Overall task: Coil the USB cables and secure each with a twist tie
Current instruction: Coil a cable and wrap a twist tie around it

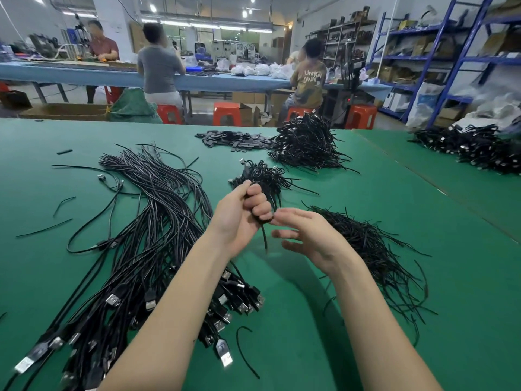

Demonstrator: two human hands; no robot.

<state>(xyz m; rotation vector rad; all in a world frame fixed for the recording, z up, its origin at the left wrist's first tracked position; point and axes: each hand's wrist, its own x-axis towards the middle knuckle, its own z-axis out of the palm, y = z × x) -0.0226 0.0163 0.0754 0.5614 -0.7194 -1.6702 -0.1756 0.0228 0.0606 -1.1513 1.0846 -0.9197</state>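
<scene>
My left hand point(244, 214) is fisted around a coiled black USB cable point(264, 238), whose loose end hangs below the fist. My right hand point(306, 234) is beside it, fingers spread, with its fingertips touching the coil near the left fist; whether it pinches a twist tie I cannot tell. A long bundle of uncoiled black USB cables point(146, 238) lies to the left, plugs toward me. A heap of black twist ties point(372, 249) lies to the right. A small pile of coiled cables point(262, 176) sits just beyond my hands.
A bigger heap of coiled cables point(307, 145) and flat black pieces point(231, 139) lie farther back on the green table point(366, 348). Another cable pile point(473, 148) is on the right-hand table. People sit on red stools at a blue bench beyond; blue shelving stands at right.
</scene>
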